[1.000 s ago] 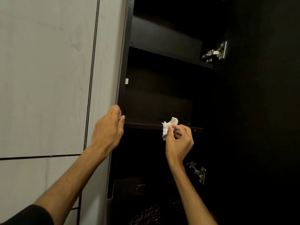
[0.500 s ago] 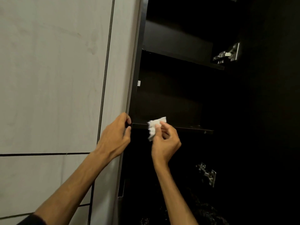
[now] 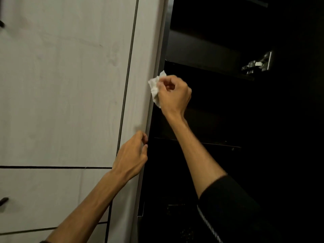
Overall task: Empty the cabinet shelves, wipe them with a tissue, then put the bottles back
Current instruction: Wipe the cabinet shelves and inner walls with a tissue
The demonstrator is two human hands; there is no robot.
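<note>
The right hand (image 3: 172, 94) had its fingers curled tight around a crumpled white tissue (image 3: 155, 88), pressing it against the cabinet's left front edge (image 3: 154, 95), above the middle shelf (image 3: 201, 142). The left hand (image 3: 132, 155), fingers loosely curled, touched that edge lower down at shelf level.

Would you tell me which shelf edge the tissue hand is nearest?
The upper shelf edge: the right hand grips the tissue just beneath it, well above the lower shelf edge.
</note>
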